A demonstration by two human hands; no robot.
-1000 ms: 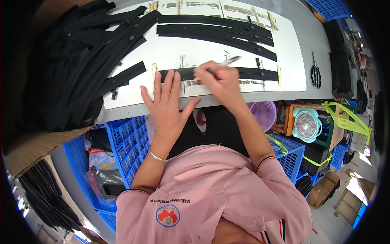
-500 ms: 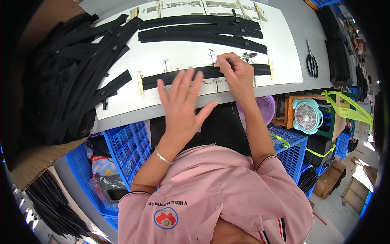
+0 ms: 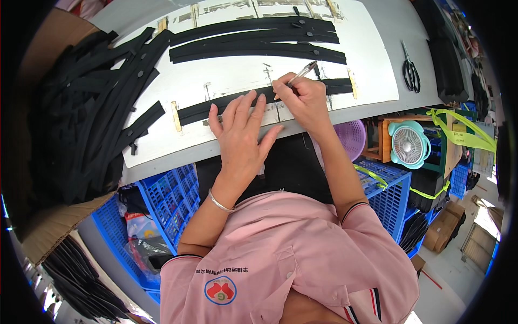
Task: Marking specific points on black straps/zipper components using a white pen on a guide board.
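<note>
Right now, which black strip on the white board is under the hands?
The front black strip, along the near edge of the white board. The left hand and right hand are over it; neither covers the other strips.

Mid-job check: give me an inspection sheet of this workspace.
Surface: flat white marked board on a grey tabletop.
Job's things: long black fabric strip at the near edge; slim clear pen with a dark end.
Clutter: tangled black strip pile at left; black-handled metal scissors at right.
Hands: left hand open, fingers spread over the strip; right hand grips the pen.
Cables: nothing seen around the hands.
Surroundings: blue plastic crates, purple plastic basket, round turquoise fan.
</note>
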